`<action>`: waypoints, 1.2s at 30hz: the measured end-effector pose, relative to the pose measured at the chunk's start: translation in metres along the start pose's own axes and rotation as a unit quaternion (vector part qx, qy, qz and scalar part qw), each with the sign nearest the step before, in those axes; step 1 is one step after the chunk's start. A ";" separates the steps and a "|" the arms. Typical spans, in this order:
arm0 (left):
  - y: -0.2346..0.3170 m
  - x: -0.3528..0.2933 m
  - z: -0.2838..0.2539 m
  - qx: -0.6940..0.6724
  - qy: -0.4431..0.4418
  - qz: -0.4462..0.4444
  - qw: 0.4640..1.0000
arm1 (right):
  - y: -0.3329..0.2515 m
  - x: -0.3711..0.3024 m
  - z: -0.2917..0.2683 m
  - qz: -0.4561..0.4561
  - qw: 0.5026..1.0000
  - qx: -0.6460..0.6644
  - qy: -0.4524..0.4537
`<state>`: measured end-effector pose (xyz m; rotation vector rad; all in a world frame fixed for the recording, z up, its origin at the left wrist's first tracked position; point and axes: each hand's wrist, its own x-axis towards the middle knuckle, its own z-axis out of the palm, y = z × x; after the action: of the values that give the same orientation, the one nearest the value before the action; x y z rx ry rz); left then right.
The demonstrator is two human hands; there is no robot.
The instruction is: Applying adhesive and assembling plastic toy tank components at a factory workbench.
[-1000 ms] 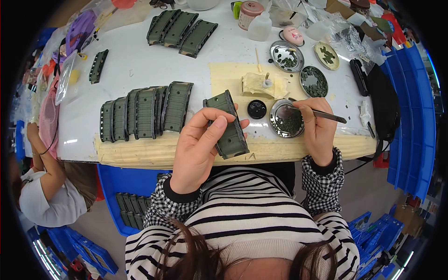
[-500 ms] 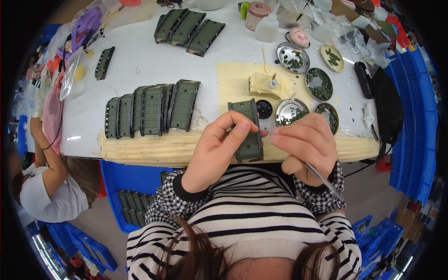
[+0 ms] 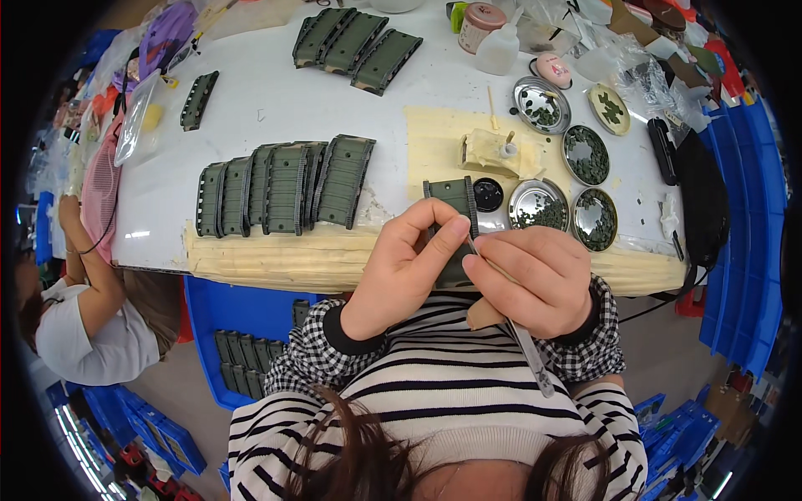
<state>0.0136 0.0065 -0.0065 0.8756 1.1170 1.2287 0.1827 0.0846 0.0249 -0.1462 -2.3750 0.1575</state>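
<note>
- White worktop [image 3: 242, 125]: row of curved green ribbed panels [image 3: 284, 188] — finished or waiting, unclear.
- Left hand [image 3: 405, 267] grips a dark-green plastic panel [image 3: 451, 196] over the yellow-taped edge [image 3: 234, 259]; right hand [image 3: 539, 280] pinches silver tweezers [image 3: 526, 351] beside it — seemingly unfinished.
- Dark-green chips [image 3: 543, 213] remain in round metal dishes [image 3: 523, 197].

On the table [image 3: 261, 115], a row of panels [image 3: 284, 190] left, more panels [image 3: 347, 43] behind, flakes [image 3: 597, 157] in dishes [image 3: 525, 194] right. Between, a panel [image 3: 451, 194] in the left hand [image 3: 401, 280].

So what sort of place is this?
Probably a workshop or factory floor: similar green pieces are lined up on a white table, round dishes hold small green bits, and a blue bin holds dark pieces.
</note>
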 end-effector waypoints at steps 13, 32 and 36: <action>-0.018 0.003 -0.004 0.129 0.040 0.102 0.986 | -0.005 0.006 0.005 -0.007 0.999 -0.030 -0.030; -0.006 -0.003 0.007 -0.290 -0.014 -0.040 0.956 | -0.013 -0.003 -0.003 0.180 0.972 0.153 -0.008; -0.007 -0.004 0.006 -0.306 -0.015 -0.048 0.951 | -0.013 -0.002 -0.004 0.174 0.973 0.154 -0.012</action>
<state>0.0210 0.0020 -0.0107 0.3583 0.6748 1.3643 0.1863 0.0716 0.0280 -0.4116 -2.2959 0.6932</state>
